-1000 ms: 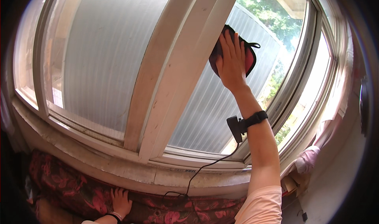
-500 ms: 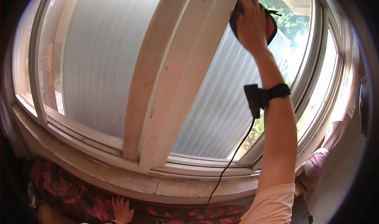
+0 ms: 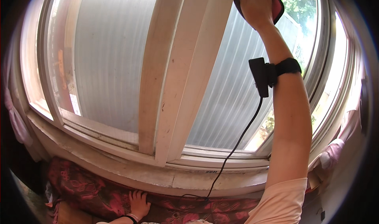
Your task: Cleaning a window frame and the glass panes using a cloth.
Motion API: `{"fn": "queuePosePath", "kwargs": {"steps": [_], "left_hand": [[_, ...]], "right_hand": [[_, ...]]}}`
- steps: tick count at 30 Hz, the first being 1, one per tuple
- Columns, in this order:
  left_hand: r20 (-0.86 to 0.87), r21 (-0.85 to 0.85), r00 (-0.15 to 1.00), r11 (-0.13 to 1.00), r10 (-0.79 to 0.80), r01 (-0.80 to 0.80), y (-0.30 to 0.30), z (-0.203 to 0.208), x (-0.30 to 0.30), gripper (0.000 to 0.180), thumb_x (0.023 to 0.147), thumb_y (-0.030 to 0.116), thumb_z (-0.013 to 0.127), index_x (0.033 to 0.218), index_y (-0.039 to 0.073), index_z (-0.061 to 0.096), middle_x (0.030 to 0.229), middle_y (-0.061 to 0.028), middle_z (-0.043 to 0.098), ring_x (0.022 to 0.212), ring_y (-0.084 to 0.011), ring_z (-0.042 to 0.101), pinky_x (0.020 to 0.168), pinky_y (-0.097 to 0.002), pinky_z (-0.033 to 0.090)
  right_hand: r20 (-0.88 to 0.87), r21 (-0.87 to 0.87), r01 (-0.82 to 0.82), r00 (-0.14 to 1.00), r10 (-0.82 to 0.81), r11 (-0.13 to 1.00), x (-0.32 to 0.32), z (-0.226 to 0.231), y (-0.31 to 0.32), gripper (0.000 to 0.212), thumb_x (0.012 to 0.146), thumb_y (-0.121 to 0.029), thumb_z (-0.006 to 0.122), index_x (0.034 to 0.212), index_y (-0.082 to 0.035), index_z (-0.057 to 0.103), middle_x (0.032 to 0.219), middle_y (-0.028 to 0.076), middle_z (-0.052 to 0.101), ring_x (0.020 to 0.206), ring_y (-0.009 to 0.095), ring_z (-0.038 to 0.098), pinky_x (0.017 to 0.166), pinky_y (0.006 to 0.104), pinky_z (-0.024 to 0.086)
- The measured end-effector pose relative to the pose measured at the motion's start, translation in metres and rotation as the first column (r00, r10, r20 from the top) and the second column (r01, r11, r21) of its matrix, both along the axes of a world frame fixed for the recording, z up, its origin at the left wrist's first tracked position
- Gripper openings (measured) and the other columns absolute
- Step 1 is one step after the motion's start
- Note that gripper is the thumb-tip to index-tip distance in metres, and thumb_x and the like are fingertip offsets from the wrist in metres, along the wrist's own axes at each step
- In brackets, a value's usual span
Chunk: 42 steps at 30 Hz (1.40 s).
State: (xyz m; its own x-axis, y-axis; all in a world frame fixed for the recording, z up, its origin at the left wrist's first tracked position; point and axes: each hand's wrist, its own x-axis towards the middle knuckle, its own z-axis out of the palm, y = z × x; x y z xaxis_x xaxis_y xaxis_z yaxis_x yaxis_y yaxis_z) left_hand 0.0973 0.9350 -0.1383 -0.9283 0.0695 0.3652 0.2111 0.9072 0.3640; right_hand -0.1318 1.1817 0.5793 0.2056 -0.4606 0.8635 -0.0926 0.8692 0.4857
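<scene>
High on the right window pane (image 3: 233, 101), my right hand (image 3: 256, 7) presses a black-and-pink cloth-like pad (image 3: 278, 9) against the glass. The pad has dark edging and a small black loop; its upper part runs out of view. My fingers lie over it, the tips at the upper edge of the picture. On that forearm sits a black strapped device (image 3: 259, 77), from which a black cable (image 3: 239, 143) hangs down. Lower down, my left hand (image 3: 139, 205) rests with fingers spread on dark red floral fabric (image 3: 90, 188) below the sill.
A worn stone sill (image 3: 158, 178) runs beneath the windows. The pale frame post (image 3: 179, 70) divides the two panes, and corrugated sheeting (image 3: 114, 62) stands outside. Pink curtains hang at the left (image 3: 17, 121) and right (image 3: 333, 151) sides. The cable crosses the sill to the fabric.
The view has shifted, so the window sits further right in it. My right hand and the pad are higher in the picture, still on the glass. My left hand stays on the fabric.
</scene>
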Motion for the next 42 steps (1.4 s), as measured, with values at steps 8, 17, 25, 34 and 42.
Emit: {"fn": "queuePosePath", "kwargs": {"steps": [8,17,25,34,42], "left_hand": [[-0.012,-0.034,1.000,0.999,0.015,-0.016,-0.002,0.000,0.000,0.060,0.070,0.027,0.072,0.124,0.007,0.054,0.128,-0.0159,0.046,0.128,-0.0376,0.038,0.113,-0.0630,0.021],[-0.026,-0.069,0.999,0.997,0.041,-0.042,0.000,0.001,0.000,0.059,0.071,0.029,0.073,0.123,0.008,0.057,0.127,-0.0148,0.048,0.129,-0.0354,0.039,0.114,-0.0608,0.020],[0.047,-0.086,0.998,0.995,0.045,-0.041,-0.001,-0.023,0.000,0.064,0.078,0.037,0.070,0.132,0.007,0.053,0.135,-0.0172,0.049,0.133,-0.0383,0.036,0.114,-0.0618,0.020],[-0.132,0.141,0.991,0.989,-0.015,0.034,-0.005,-0.083,-0.023,0.061,0.081,0.036,0.066,0.133,0.007,0.051,0.141,-0.0176,0.043,0.135,-0.0381,0.033,0.115,-0.0609,0.019],[-0.236,0.409,0.971,0.904,-0.029,0.126,0.002,-0.101,-0.033,0.062,0.090,0.035,0.056,0.144,0.008,0.041,0.155,-0.0175,0.030,0.145,-0.0382,0.018,0.118,-0.0584,0.012]], "right_hand": [[0.106,-0.037,-0.030,0.994,0.034,0.999,0.017,-0.046,-0.013,0.053,0.091,-0.007,0.047,0.142,0.001,0.038,0.152,0.022,0.032,0.144,0.043,0.024,0.119,0.0545,0.018],[0.011,-0.372,-0.718,0.631,0.776,0.589,0.003,-0.103,-0.025,0.032,0.098,-0.015,0.045,0.125,-0.006,0.060,0.136,0.021,0.056,0.135,0.038,0.043,0.118,0.0463,0.025],[0.234,-0.183,-0.421,0.859,0.456,0.888,0.017,-0.139,-0.060,0.059,0.089,-0.005,0.052,0.146,-0.003,0.038,0.155,0.020,0.028,0.147,0.044,0.016,0.119,0.0567,0.015],[0.194,-0.129,-0.347,0.910,0.367,0.929,0.008,-0.082,-0.060,0.054,0.095,-0.008,0.050,0.147,-0.002,0.034,0.156,0.019,0.027,0.145,0.047,0.016,0.118,0.0566,0.019],[0.115,-0.102,-0.351,0.925,0.361,0.931,-0.003,-0.025,-0.058,0.053,0.096,-0.007,0.047,0.148,-0.006,0.036,0.157,0.017,0.028,0.145,0.047,0.017,0.119,0.0527,0.021]]}}
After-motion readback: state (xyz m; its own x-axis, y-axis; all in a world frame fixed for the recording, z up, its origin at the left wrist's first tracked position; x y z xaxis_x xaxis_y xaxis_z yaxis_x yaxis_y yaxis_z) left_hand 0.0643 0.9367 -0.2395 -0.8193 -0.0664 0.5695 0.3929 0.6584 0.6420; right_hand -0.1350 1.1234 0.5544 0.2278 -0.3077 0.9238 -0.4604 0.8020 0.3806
